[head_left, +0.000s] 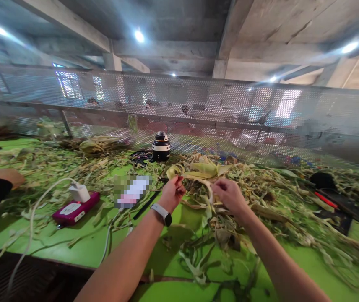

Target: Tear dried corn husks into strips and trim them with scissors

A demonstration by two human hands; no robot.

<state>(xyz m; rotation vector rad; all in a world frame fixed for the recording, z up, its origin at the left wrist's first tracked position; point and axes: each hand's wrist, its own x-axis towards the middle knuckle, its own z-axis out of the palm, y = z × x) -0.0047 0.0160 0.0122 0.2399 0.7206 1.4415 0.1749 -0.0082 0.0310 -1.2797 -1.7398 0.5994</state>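
Observation:
My left hand (172,193), with a grey watch (162,213) on its wrist, is closed in a pinch on a pale yellow-green leaf (174,170) that curls up over the fingertips. To its right, my right hand (229,195) is also closed, fingertips pinching a pale leaf strip (210,192) that hangs down. Whether both hands hold one and the same leaf, I cannot tell. Just behind them rests a heap of dry, partly yellow leaves (209,168). Loose leaf scraps (198,262) lie on the green table (179,247) below my hands.
Left of my hands are a phone (133,191), a black stick-like thing (146,204) and a magenta power box (77,209) with a white charger (79,193). A black bottle (161,147) stands before a perforated metal screen (179,109). Another person's arm (1,180) reaches in at left.

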